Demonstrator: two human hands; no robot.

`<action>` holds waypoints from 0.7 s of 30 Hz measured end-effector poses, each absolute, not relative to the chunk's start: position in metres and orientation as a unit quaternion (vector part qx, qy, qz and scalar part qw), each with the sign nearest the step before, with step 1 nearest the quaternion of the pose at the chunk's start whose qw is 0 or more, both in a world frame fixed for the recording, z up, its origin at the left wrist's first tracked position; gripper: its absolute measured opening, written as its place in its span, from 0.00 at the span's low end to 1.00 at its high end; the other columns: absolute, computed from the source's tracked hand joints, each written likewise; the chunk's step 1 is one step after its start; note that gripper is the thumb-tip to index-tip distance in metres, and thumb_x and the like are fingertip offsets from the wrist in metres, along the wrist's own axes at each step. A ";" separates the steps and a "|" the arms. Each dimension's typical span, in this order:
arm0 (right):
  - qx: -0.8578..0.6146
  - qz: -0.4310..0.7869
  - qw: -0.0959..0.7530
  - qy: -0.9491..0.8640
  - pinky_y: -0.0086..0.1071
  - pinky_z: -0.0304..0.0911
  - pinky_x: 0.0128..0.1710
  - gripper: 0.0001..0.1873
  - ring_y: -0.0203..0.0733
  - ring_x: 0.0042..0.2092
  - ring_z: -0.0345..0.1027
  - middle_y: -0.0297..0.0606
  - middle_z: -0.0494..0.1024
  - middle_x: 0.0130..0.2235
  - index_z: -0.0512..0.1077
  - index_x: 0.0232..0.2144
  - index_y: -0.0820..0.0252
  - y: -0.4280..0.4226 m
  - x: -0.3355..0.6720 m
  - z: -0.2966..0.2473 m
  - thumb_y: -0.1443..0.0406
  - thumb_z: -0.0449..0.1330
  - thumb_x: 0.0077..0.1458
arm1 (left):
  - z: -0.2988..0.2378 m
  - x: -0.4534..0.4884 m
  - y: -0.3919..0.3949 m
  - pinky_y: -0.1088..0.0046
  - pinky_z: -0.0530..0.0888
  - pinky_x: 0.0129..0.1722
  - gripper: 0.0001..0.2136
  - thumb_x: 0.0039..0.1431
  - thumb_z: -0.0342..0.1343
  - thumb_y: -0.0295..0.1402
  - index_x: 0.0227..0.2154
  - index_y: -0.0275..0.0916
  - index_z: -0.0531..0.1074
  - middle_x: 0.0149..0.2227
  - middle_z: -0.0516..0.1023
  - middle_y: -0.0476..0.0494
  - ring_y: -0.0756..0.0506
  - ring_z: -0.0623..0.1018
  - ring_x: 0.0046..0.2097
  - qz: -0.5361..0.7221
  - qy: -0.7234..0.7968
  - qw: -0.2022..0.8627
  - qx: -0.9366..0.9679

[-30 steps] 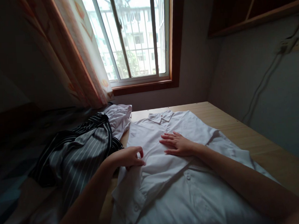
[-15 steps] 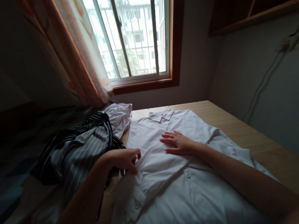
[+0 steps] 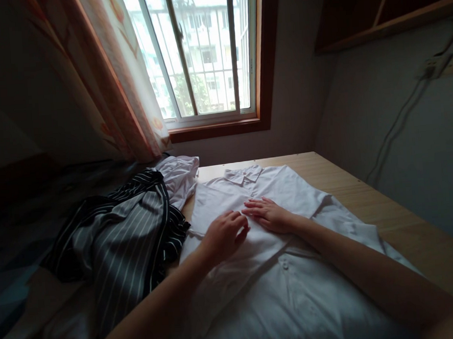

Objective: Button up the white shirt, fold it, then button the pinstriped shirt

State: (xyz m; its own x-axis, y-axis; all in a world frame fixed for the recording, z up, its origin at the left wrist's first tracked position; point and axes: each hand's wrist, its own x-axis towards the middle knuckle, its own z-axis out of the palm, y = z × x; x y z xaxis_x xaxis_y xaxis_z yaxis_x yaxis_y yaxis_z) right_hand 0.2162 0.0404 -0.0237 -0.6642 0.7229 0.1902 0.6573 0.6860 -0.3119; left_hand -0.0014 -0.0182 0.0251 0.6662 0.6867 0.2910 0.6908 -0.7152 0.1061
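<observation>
A white button-up shirt (image 3: 273, 187) lies spread on the wooden tabletop, its collar toward the window and one sleeve folded across the front. My right hand (image 3: 270, 215) rests flat on the chest of the shirt, fingers stretched out to the left. Just left of it, my left hand (image 3: 226, 233) is over the folded sleeve with its fingers loosely bent and the thumb apart. Nothing shows between those fingers. My left forearm covers part of the shirt's left side and the cuff area.
Black-and-white striped clothing (image 3: 127, 237) lies in a heap to the left, with a crumpled white garment (image 3: 181, 177) behind it. The wooden tabletop (image 3: 402, 220) extends right toward a wall with a cable. Beyond are a window (image 3: 212, 58) and an orange patterned curtain (image 3: 110, 84).
My left hand has moved right and slightly up from the shirt's left edge, and is now close beside my right hand. My right hand has stayed in place.
</observation>
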 end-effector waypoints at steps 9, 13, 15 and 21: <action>-0.554 0.085 0.129 -0.818 0.58 0.36 0.66 0.28 0.50 0.70 0.43 0.40 0.53 0.69 0.59 0.65 0.51 0.046 0.215 -0.029 0.52 0.43 0.67 | -0.015 -0.001 -0.016 0.54 0.55 0.67 0.24 0.68 0.46 0.43 0.64 0.41 0.59 0.65 0.62 0.38 0.38 0.58 0.68 -0.102 -0.287 -0.029 -0.952; -0.643 0.077 0.098 -0.755 0.58 0.31 0.66 0.36 0.51 0.70 0.39 0.42 0.49 0.70 0.51 0.68 0.56 0.053 0.224 -0.030 0.46 0.40 0.65 | -0.006 -0.002 -0.017 0.51 0.50 0.67 0.28 0.67 0.43 0.50 0.66 0.48 0.56 0.69 0.55 0.43 0.37 0.53 0.69 -0.043 -0.295 -0.039 -0.954; -0.661 0.066 0.087 -0.742 0.51 0.33 0.68 0.37 0.50 0.70 0.38 0.42 0.48 0.70 0.50 0.68 0.58 0.062 0.235 -0.032 0.46 0.39 0.65 | -0.004 -0.001 -0.019 0.50 0.48 0.67 0.27 0.67 0.42 0.51 0.66 0.50 0.55 0.69 0.54 0.43 0.37 0.52 0.70 -0.037 -0.299 -0.044 -0.953; -0.708 0.036 0.067 -0.702 0.45 0.38 0.68 0.35 0.47 0.70 0.40 0.40 0.49 0.70 0.52 0.68 0.56 0.094 0.285 -0.038 0.47 0.39 0.66 | 0.002 0.000 -0.023 0.48 0.47 0.67 0.26 0.68 0.42 0.48 0.66 0.51 0.55 0.69 0.52 0.42 0.37 0.50 0.70 -0.014 -0.301 -0.052 -0.952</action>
